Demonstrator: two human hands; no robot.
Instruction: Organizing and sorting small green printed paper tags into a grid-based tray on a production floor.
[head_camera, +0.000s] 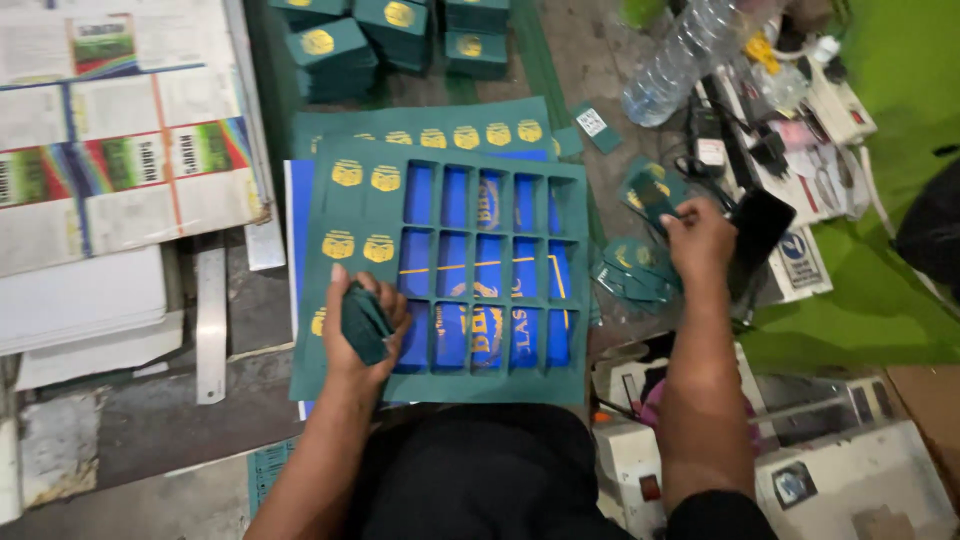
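1. At the middle of the work surface lies a dark green die-cut sheet with rows of rectangular windows punched out; blue printed paper shows through the holes, and gold emblems remain along the sheet's left side.
2. The left hand rests on the lower left part of that sheet, its fingers curled and pressed together around a small stack of green cut cards.
3. The right hand is off the sheet's right edge, its fingers closed in a pinch on a green card with a gold emblem, just above a loose pile of such cards.
4. Under the top sheet, a second green sheet with a row of gold emblems sticks out toward the far edge.
5. Beyond it, at the far edge, stand stacks of green cards.
6. At the left edge lie printed white sheets and a metal ruler.
7. Near the far right corner lies a clear plastic bottle beside cables and tools.
8. Near the person, on the right, stands a white machine.
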